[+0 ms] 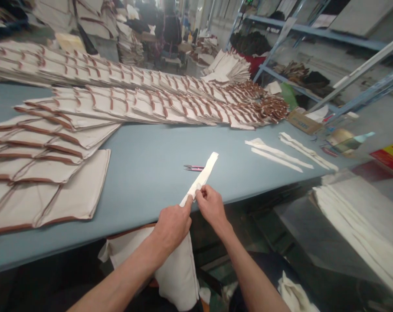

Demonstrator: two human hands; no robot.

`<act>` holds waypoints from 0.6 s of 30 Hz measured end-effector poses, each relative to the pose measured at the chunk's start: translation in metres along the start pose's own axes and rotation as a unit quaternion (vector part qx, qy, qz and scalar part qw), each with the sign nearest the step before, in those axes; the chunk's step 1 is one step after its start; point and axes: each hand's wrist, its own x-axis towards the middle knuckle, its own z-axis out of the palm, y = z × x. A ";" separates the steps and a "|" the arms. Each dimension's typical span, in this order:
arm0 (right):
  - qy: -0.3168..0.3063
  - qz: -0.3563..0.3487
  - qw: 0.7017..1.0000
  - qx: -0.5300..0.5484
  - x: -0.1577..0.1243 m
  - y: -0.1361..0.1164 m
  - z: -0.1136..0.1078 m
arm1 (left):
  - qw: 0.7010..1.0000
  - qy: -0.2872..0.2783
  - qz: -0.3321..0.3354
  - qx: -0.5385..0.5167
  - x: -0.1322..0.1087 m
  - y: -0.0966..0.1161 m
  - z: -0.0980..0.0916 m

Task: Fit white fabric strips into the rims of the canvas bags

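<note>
- From where I stand, the white strip (207, 169) lies slantwise at the near edge of the counter (144, 169), its far end pointing away from the person.
- The left hand (173, 221) is at the strip's near end, a fingertip against it; the other fingers are curled, and I can't tell whether they grip it too.
- The right hand (212, 203) is just beside the left, its fingers closed in a pinch on a small pale bit at the strip's right edge.
- Under the strip's middle, partly covered, sits a pair of small snips (192, 167), tips pointing left.
- Off to the right, well apart from the hands, more pale strips (277, 154) lie flat, roughly side by side.
- Cream panels (86, 186) with brown edging overlap on the left, and long rows of similar pieces (144, 104) run along the back.
- A cardboard box (303, 122) is at the counter's far right, near a blue rack (313, 31).
- Below the counter's edge, a cream cloth (178, 268) hangs beneath the left forearm.
</note>
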 end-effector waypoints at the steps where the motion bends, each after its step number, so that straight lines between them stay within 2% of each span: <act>1: 0.001 0.004 1.000 0.007 0.002 0.003 0.000 | 1.000 0.000 0.001 0.000 0.000 0.000 0.000; 7: 0.012 0.016 0.999 0.041 0.023 0.018 -0.019 | 1.000 -0.001 0.006 -0.001 0.001 -0.001 0.001; 12: 0.018 0.011 0.999 0.049 0.051 0.021 -0.036 | 1.000 -0.008 0.002 0.008 0.003 0.001 0.000; 15: 0.020 0.010 0.998 0.061 0.077 0.020 -0.045 | 1.000 -0.017 -0.003 0.013 0.004 0.001 0.000; 18: 0.047 0.025 0.995 0.089 0.115 0.019 -0.058 | 0.999 -0.031 -0.007 0.016 0.005 0.001 0.001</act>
